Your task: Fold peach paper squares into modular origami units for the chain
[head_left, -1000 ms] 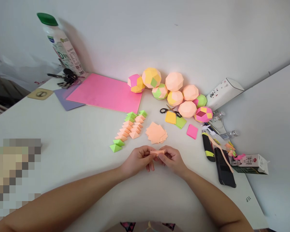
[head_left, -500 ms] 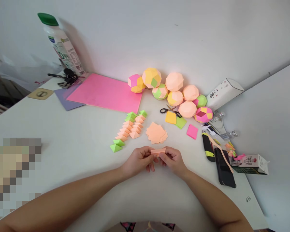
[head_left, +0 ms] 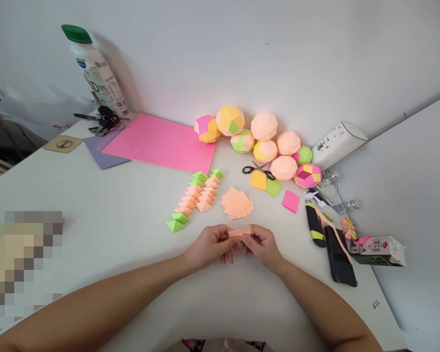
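Observation:
A small folded peach paper [head_left: 239,232] is pinched between my two hands near the middle of the table. My left hand [head_left: 212,244] grips its left end with thumb and fingers closed; my right hand [head_left: 263,244] grips the right end the same way. Just beyond my hands lies a fanned pile of peach paper squares [head_left: 237,203]. To the left, folded peach paper units [head_left: 192,191] stand in two slanting rows, with green folded units [head_left: 175,225] at the near end and more green ones at the far end.
Faceted paper balls [head_left: 264,126] cluster at the wall. Black scissors [head_left: 257,169] lie behind yellow [head_left: 258,180], green and pink [head_left: 291,201] paper squares. A pink sheet [head_left: 157,142] and a bottle [head_left: 102,73] are back left. A cutter [head_left: 315,225], phone [head_left: 340,256] and carton [head_left: 379,250] line the right.
The whole view has shifted very slightly. Both hands keep their hold on the folded paper, with hardly any movement of the fingers.

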Tool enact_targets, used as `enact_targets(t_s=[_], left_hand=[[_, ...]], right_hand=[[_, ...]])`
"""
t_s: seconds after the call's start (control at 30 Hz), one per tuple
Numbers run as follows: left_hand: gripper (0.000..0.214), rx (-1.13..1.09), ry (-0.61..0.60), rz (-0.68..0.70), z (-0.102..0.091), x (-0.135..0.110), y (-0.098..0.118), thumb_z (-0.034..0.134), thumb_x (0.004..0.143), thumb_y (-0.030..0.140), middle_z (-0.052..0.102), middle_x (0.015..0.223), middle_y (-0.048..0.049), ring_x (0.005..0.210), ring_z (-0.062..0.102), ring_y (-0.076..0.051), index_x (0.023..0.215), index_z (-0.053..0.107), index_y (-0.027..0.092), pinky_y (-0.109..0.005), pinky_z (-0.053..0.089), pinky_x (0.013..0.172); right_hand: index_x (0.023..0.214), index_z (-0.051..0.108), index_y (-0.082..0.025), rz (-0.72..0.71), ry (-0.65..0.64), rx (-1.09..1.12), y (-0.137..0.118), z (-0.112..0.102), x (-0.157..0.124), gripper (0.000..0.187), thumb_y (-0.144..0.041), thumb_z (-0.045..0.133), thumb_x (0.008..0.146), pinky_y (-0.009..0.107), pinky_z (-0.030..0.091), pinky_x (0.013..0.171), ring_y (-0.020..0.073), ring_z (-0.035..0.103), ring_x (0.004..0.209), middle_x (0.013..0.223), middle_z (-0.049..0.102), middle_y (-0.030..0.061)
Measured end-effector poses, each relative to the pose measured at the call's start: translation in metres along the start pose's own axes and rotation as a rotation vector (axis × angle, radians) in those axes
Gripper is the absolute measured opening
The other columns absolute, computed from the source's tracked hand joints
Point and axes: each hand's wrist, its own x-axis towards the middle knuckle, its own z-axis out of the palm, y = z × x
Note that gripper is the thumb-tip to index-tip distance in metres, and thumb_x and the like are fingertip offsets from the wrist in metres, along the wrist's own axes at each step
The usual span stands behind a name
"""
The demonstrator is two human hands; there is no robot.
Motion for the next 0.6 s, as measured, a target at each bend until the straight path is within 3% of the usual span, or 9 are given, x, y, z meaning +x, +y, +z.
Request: enact_targets(t_s=[0.2,0.6], left_hand=[[0.027,0.048,-0.050,-0.024,0.0001,-0.0017,0.0040,0.052,0.082,0.042,0.062,0.060,0.0014,0.047,0.059,-0.012,0.074,0.053,0.016,-0.022,0.044,0.045],[0.019,0.066,-0.064,-0.016,0.0007,-0.0015,-0.0025,0.048,0.083,0.035,0.060,0.058,0.0027,0.045,0.057,-0.011,0.075,0.048,0.017,-0.022,0.040,0.045]], right_hand=[[0.062,0.052,-0.016,-0.031,-0.015,-0.009,0.0012,-0.0001,-0.0005,0.028,-0.034,0.056,0.083,0.023,0.041,0.048,0.0090,0.049,0.049,0.061,0.051,-0.0010],[0.072,0.060,-0.014,-0.005,-0.110,-0.089,0.0034,-0.0030,0.0004,0.018,-0.031,0.059,0.079,0.023,0.036,0.050,0.0103,0.046,0.056,0.068,0.052,0.0011]])
